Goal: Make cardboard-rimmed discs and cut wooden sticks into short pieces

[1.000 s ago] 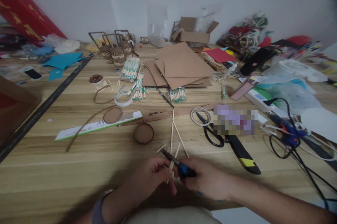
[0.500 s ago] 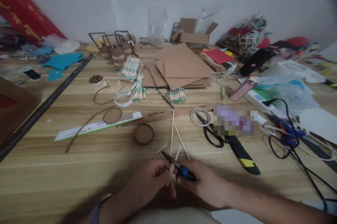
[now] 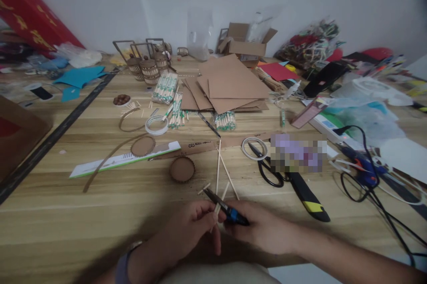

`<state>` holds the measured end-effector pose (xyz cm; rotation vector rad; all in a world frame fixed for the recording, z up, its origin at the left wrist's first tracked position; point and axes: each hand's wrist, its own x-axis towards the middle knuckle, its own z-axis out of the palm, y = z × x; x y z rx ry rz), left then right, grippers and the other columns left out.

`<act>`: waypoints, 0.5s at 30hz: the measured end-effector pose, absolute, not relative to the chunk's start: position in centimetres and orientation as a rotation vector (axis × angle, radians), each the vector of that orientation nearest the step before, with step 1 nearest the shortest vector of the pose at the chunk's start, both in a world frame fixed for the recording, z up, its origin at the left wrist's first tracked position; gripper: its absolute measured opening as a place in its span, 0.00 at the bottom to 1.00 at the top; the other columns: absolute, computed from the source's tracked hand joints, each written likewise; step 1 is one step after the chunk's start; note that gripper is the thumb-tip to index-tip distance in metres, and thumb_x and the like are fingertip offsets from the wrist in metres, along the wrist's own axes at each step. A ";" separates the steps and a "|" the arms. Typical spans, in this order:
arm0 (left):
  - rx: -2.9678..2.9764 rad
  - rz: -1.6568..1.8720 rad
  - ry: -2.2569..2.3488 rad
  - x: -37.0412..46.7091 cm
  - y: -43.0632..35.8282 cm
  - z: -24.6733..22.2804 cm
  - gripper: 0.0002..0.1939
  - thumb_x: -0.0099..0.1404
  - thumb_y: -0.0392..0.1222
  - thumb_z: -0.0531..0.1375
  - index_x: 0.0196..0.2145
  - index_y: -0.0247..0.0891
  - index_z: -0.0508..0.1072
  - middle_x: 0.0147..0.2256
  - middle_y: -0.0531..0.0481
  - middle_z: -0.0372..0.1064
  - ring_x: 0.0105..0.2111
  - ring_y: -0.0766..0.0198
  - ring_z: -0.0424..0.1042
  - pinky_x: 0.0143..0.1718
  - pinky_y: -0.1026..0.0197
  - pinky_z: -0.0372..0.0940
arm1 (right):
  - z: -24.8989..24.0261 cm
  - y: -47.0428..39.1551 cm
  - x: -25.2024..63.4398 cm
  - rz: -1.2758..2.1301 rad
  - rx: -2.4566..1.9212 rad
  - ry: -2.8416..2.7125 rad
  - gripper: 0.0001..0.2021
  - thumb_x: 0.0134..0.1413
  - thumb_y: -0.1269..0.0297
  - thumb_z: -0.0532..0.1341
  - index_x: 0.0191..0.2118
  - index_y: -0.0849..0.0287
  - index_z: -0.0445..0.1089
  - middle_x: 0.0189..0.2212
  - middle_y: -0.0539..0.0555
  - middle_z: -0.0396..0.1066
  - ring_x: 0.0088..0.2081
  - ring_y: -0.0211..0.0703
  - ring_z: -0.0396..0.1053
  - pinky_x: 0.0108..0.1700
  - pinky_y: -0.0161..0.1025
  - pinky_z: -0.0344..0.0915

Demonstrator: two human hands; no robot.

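My left hand (image 3: 196, 226) is closed, pinching a thin wooden stick (image 3: 224, 191) between thumb and fingertips. My right hand (image 3: 260, 226) wraps round pliers with blue-and-black handles (image 3: 235, 216). Their dark jaws point up and left and cross the stick just above my left fingertips; whether they bite into it I cannot tell. Beyond the hands, two long sticks (image 3: 218, 172) lie on the table, their far ends close together. A short stick piece (image 3: 204, 188) rests by the tip of the jaws. Farther left sits a round cardboard disc with a ridged rim (image 3: 182, 170).
Black scissors (image 3: 271, 172) and a black-and-yellow handled tool (image 3: 308, 199) lie to the right, with a blue glue gun (image 3: 365, 170) and its cord beyond. Tape rolls (image 3: 156, 125), stick bundles (image 3: 166, 87), cardboard sheets (image 3: 236, 81) and small lidded buckets (image 3: 149, 70) stand farther back.
The pliers have shifted slightly left and down, and their jaws look closer together across the stick. My left hand has barely moved.
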<state>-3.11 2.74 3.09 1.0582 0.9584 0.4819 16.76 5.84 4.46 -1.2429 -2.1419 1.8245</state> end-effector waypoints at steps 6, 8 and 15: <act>1.010 0.479 0.938 -2.8 2.5 3.0 0.19 0.64 0.57 0.53 0.36 0.37 0.72 0.20 0.55 0.66 0.21 0.65 0.65 0.29 0.62 0.58 | 3.9 5.3 16.5 1.729 -1.277 -2.121 0.08 0.40 0.75 0.54 0.29 0.56 0.58 0.24 0.44 0.55 0.29 0.37 0.54 0.32 0.33 0.53; 1.031 0.494 0.943 -2.8 2.5 2.8 0.19 0.65 0.56 0.52 0.35 0.37 0.71 0.20 0.56 0.66 0.21 0.65 0.64 0.30 0.62 0.58 | 3.6 5.3 16.3 1.708 -1.297 -2.092 0.06 0.43 0.74 0.55 0.28 0.56 0.57 0.24 0.44 0.55 0.28 0.36 0.53 0.32 0.33 0.53; 1.163 0.549 1.080 -4.1 3.3 2.5 0.18 0.69 0.55 0.49 0.33 0.39 0.68 0.21 0.56 0.65 0.25 0.64 0.65 0.32 0.62 0.58 | 3.3 5.9 16.8 1.765 -1.192 -2.010 0.09 0.57 0.57 0.58 0.36 0.58 0.67 0.30 0.49 0.67 0.34 0.42 0.63 0.38 0.36 0.61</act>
